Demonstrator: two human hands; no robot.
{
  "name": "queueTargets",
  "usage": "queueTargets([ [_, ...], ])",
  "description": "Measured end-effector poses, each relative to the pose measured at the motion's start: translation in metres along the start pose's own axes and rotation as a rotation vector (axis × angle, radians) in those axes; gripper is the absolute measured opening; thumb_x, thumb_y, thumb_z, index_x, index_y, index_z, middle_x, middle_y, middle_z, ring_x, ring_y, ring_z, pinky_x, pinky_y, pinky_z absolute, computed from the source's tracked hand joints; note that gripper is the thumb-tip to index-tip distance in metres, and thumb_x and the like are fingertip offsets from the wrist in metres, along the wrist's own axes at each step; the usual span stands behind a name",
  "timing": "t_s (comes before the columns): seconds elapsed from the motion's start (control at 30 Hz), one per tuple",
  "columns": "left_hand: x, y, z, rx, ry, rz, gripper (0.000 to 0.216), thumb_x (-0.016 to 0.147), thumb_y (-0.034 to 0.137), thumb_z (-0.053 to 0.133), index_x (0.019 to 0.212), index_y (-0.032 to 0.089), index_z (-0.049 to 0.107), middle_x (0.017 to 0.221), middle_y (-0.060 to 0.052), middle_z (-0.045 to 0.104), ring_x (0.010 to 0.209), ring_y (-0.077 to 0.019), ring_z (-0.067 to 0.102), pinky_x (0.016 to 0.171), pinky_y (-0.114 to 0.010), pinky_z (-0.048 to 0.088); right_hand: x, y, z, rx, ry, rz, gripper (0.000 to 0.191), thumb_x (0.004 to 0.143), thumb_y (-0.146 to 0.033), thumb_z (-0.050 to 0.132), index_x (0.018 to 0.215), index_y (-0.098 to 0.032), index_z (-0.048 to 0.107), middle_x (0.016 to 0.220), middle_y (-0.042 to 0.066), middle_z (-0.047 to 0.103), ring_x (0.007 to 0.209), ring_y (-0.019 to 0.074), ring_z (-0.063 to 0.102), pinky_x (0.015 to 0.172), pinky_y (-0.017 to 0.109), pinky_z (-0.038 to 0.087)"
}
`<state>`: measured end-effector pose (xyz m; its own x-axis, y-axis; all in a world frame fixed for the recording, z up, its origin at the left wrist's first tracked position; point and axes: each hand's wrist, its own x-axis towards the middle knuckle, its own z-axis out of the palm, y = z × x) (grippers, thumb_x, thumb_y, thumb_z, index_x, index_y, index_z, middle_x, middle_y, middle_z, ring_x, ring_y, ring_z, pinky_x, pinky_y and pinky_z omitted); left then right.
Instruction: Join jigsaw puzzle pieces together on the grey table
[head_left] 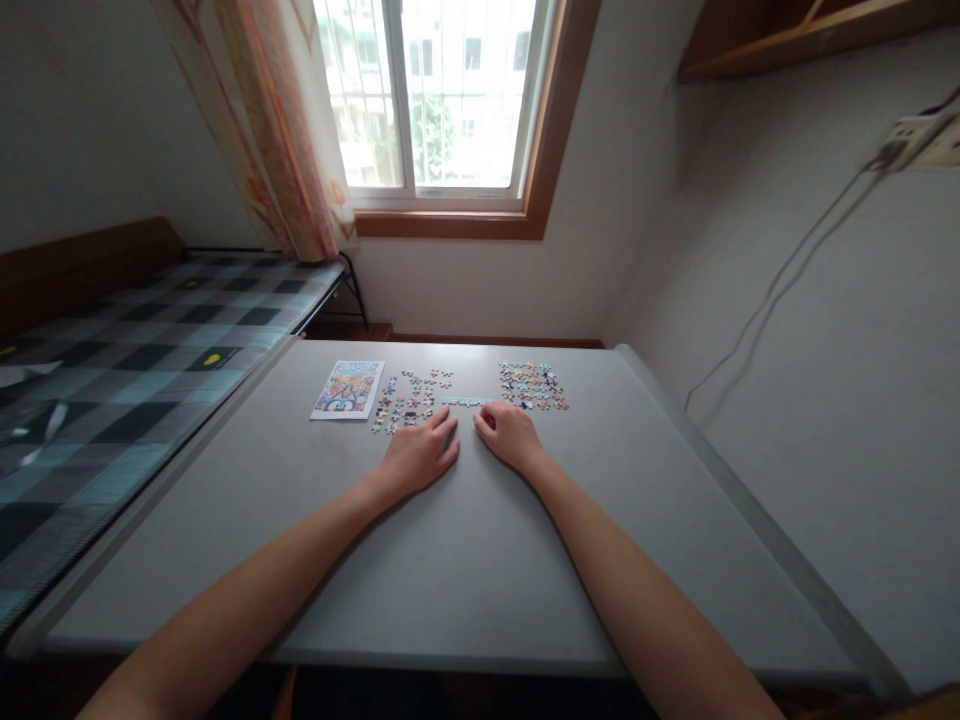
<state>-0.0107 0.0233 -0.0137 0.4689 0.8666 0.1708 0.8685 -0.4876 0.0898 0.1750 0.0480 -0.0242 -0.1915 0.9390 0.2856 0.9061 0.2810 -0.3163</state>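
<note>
My left hand (423,452) lies on the tabletop with its fingers stretched out and apart, just below a group of loose jigsaw puzzle pieces (405,398). Across a small gap, my right hand (508,432) rests with its fingers curled in; whether anything is inside them is hidden. A short joined strip of light blue puzzle pieces (466,401) lies just beyond both hands, its right end close to my right fingers. More loose pieces (531,385) are spread in rows past my right hand. A printed picture sheet (349,390) lies flat at the left.
The grey table (450,580) has a raised rim on its right side. A bed with a checked cover (187,310) stands along the left. Beyond the table are a window (465,110) and a curtain (277,130). A cable (780,275) hangs on the right wall.
</note>
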Motion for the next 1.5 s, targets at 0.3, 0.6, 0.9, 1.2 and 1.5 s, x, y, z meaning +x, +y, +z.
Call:
queueTargets([
  [0.3, -0.0003, -0.0001, -0.0011, -0.020, -0.004, -0.012, 0.041, 0.090, 0.043, 0.038, 0.127, 0.029, 0.049, 0.143, -0.004, 0.042, 0.093, -0.0217, 0.065, 0.081, -0.034, 0.049, -0.0004, 0.0021, 0.0021, 0.025, 0.010, -0.002, 0.025, 0.087, -0.033, 0.046, 0.070, -0.019, 0.060, 0.074, 0.002, 0.063, 0.066, 0.0135, 0.052, 0.062, 0.024, 0.030],
  [0.6, -0.0002, -0.0017, 0.0012, 0.000, 0.009, 0.003, 0.042, 0.090, 0.043, 0.036, 0.127, 0.029, 0.048, 0.142, -0.003, 0.042, 0.092, -0.0217, 0.065, 0.079, -0.034, 0.049, -0.0003, 0.0010, 0.0001, 0.029, 0.010, -0.001, 0.025, 0.087, -0.033, 0.047, 0.070, -0.020, 0.060, 0.074, 0.002, 0.063, 0.066, 0.0136, 0.051, 0.061, 0.024, 0.030],
  [0.9, 0.0005, -0.0009, 0.0007, -0.004, -0.002, -0.007, 0.041, 0.090, 0.043, 0.038, 0.127, 0.029, 0.048, 0.143, -0.003, 0.041, 0.093, -0.0208, 0.065, 0.079, -0.032, 0.049, 0.0002, 0.0033, 0.0031, 0.030, 0.025, -0.014, 0.025, 0.086, -0.033, 0.047, 0.069, -0.020, 0.058, 0.072, 0.002, 0.062, 0.065, 0.0132, 0.051, 0.061, 0.024, 0.030],
  [1.2, -0.0002, 0.0000, -0.0023, 0.018, -0.001, 0.006, 0.041, 0.090, 0.043, 0.036, 0.126, 0.027, 0.049, 0.142, -0.003, 0.043, 0.090, -0.0207, 0.065, 0.077, -0.032, 0.049, 0.0006, 0.0019, 0.0008, 0.019, 0.005, -0.002, 0.025, 0.087, -0.033, 0.047, 0.070, -0.020, 0.059, 0.074, 0.002, 0.063, 0.066, 0.0134, 0.052, 0.062, 0.025, 0.030],
  [1.5, 0.0000, 0.0003, -0.0022, -0.004, -0.010, -0.004, 0.040, 0.090, 0.042, 0.037, 0.125, 0.028, 0.049, 0.142, -0.003, 0.042, 0.091, -0.0209, 0.065, 0.078, -0.032, 0.049, 0.0000, 0.0020, 0.0013, 0.030, 0.009, -0.008, 0.025, 0.087, -0.033, 0.046, 0.069, -0.020, 0.058, 0.074, 0.002, 0.063, 0.065, 0.0131, 0.051, 0.061, 0.024, 0.029],
])
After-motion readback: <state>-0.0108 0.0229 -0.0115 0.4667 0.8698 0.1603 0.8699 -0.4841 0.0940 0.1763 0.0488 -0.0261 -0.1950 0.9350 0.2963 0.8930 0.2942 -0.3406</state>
